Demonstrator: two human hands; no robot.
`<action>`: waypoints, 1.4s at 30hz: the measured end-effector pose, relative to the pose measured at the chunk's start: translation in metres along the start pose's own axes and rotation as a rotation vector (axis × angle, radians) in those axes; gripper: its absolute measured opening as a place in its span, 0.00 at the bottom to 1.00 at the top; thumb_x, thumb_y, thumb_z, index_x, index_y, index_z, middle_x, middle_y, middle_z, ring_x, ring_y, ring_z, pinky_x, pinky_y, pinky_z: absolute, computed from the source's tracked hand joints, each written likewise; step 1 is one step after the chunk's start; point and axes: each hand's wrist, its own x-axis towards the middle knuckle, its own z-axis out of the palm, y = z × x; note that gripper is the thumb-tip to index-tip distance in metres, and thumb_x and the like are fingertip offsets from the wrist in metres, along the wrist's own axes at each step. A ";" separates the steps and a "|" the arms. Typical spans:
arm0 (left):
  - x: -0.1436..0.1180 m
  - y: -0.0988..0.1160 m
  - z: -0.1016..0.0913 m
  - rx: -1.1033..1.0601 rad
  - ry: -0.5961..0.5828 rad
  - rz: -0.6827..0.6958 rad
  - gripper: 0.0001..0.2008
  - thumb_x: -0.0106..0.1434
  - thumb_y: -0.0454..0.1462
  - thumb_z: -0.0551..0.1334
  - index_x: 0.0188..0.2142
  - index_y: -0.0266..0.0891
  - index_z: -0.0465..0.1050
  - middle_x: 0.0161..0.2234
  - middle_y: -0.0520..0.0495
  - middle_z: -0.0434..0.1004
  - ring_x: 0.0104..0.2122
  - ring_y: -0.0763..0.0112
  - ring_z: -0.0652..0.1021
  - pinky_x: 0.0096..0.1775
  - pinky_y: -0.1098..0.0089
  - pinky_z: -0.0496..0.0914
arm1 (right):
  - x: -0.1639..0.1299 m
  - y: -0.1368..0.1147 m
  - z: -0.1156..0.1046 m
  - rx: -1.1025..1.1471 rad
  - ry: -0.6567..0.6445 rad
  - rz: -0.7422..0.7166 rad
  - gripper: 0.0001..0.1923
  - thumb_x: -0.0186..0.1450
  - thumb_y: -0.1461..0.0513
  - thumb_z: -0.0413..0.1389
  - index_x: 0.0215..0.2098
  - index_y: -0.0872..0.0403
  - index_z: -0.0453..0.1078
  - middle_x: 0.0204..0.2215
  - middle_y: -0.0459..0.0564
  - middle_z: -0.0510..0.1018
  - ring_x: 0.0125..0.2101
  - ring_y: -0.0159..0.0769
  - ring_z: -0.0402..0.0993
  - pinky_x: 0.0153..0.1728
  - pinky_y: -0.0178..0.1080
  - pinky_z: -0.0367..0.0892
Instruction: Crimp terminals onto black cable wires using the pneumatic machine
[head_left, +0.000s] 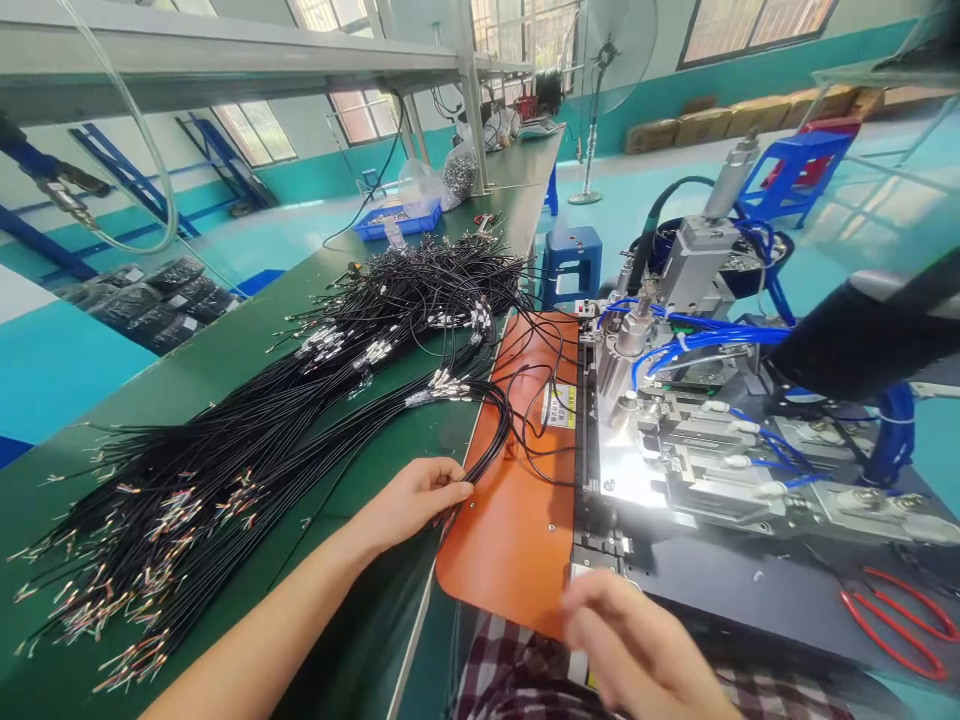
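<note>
Reaching forward palm-down, the left hand (409,500) pinches black cables (480,450); the blurred right hand (637,650) hovers, its grip unreadable.

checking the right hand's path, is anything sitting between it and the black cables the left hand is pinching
Nothing solid. The right hand hangs blurred at the near edge of the orange mat; only bare mat lies between it and the black cables that the left hand grips. The machine stands off to the right.
</note>
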 end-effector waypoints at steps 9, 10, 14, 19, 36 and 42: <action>0.001 0.034 -0.017 -0.159 -0.057 -0.018 0.15 0.58 0.48 0.59 0.29 0.38 0.63 0.19 0.56 0.64 0.17 0.79 0.64 0.19 0.77 0.57 | 0.070 0.032 0.065 -0.093 -0.302 0.057 0.11 0.67 0.56 0.49 0.34 0.55 0.65 0.27 0.46 0.79 0.16 0.26 0.67 0.20 0.30 0.59; 0.000 0.035 -0.019 -0.149 -0.046 -0.010 0.15 0.57 0.47 0.61 0.30 0.37 0.64 0.21 0.55 0.65 0.18 0.79 0.64 0.19 0.78 0.57 | 0.068 0.031 0.061 -0.099 -0.293 0.027 0.11 0.68 0.56 0.47 0.35 0.54 0.65 0.28 0.47 0.79 0.16 0.26 0.67 0.21 0.30 0.60; -0.001 0.034 -0.021 -0.125 -0.044 0.030 0.14 0.53 0.43 0.66 0.33 0.36 0.68 0.28 0.52 0.69 0.24 0.77 0.67 0.22 0.78 0.59 | 0.057 0.009 0.046 -0.144 -0.216 -0.075 0.11 0.69 0.57 0.45 0.32 0.53 0.62 0.23 0.44 0.76 0.21 0.29 0.67 0.24 0.31 0.61; 0.001 0.037 -0.018 -0.016 -0.071 0.105 0.15 0.56 0.45 0.63 0.38 0.37 0.70 0.22 0.55 0.69 0.19 0.77 0.66 0.20 0.76 0.61 | 0.061 0.003 0.049 -0.226 -0.196 -0.096 0.10 0.69 0.59 0.46 0.29 0.51 0.60 0.19 0.41 0.73 0.21 0.30 0.67 0.25 0.32 0.60; -0.016 0.060 0.019 0.906 0.122 0.927 0.17 0.67 0.31 0.46 0.50 0.43 0.67 0.32 0.47 0.76 0.30 0.69 0.73 0.33 0.71 0.68 | 0.033 -0.005 -0.019 -0.593 -0.130 -0.160 0.09 0.63 0.59 0.54 0.25 0.51 0.67 0.19 0.42 0.72 0.20 0.32 0.65 0.22 0.33 0.53; -0.019 0.036 -0.004 0.933 0.321 0.642 0.16 0.65 0.34 0.49 0.48 0.44 0.70 0.34 0.43 0.77 0.33 0.62 0.75 0.36 0.64 0.69 | -0.005 -0.015 -0.036 -0.631 -0.085 -0.169 0.17 0.69 0.60 0.43 0.23 0.50 0.60 0.15 0.41 0.71 0.18 0.32 0.67 0.24 0.34 0.57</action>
